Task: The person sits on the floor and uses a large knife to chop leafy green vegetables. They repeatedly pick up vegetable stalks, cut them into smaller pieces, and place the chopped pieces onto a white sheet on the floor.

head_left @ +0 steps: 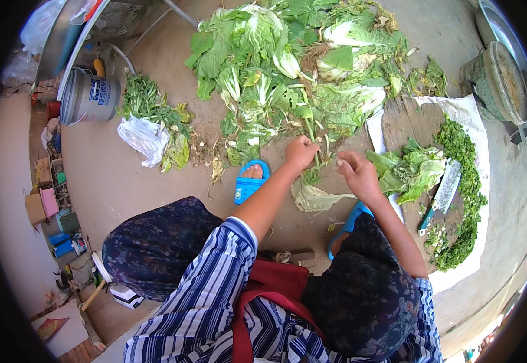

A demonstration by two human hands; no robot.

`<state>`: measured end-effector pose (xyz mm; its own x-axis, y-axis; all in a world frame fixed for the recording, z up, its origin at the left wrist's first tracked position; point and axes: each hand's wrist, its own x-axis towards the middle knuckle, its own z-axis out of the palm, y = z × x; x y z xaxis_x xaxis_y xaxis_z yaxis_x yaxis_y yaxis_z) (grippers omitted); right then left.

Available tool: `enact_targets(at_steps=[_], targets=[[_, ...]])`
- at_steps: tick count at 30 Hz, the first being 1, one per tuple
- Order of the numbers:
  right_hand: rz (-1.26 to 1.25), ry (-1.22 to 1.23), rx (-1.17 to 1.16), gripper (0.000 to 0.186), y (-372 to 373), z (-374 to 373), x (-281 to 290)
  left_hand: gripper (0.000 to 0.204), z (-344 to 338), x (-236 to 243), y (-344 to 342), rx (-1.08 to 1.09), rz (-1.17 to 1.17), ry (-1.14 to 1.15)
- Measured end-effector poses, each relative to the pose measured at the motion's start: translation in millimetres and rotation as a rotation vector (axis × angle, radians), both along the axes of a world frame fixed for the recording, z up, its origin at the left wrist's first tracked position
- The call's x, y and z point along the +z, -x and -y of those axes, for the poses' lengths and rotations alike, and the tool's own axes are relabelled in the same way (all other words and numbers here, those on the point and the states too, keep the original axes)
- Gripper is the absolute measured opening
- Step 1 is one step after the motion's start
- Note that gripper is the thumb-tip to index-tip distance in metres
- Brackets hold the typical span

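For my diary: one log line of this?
left hand: gripping leaf stalk | right hand: pinching it | cleaver: on board

Looks like an outdoor yard or back area of a home, used as a rough food prep spot. Bare concrete floor [124,181] with a big heap of leafy greens [288,66] dumped straight on it, a cleaver [442,193] lying on a worn wooden board [405,121] beside chopped greens [469,199], a metal bucket [88,97], a plastic bag [144,138], and household clutter along the left wall.
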<state>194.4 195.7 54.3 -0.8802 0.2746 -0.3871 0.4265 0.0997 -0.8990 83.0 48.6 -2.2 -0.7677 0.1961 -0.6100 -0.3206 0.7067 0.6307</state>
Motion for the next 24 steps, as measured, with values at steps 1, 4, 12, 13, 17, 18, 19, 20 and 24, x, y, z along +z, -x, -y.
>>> enact_targets(at_steps=[1,4,12,13,17,18,19,20,24], targets=[[0.019,-0.009,-0.007,0.024,0,-3,-3,0.015,3,7,-4,0.073,0.051,-0.150],[0.043,0.020,0.009,0.026,2,0,0,0.009,15,17,-26,0.200,0.173,-0.498],[0.108,0.113,0.171,0.025,9,17,-34,0.010,10,43,-71,-0.091,0.083,-0.460],[0.032,-0.055,0.129,0.024,5,13,-35,0.010,11,46,-67,-0.157,0.032,-0.405],[-0.140,-0.476,0.095,0.017,11,4,25,0.012,28,40,-47,-0.116,-0.112,-0.298],[-0.163,-0.499,0.108,0.017,11,2,28,0.012,29,36,-44,-0.051,-0.159,-0.286],[-0.187,-0.522,0.123,0.017,11,0,30,0.011,32,32,-41,0.015,-0.206,-0.272],[-0.210,-0.533,0.133,0.016,12,-2,32,0.021,31,39,-33,0.050,-0.103,-0.344],[-0.249,-0.535,0.229,0.018,7,1,37,0.040,23,63,0,0.592,0.610,-0.695]])
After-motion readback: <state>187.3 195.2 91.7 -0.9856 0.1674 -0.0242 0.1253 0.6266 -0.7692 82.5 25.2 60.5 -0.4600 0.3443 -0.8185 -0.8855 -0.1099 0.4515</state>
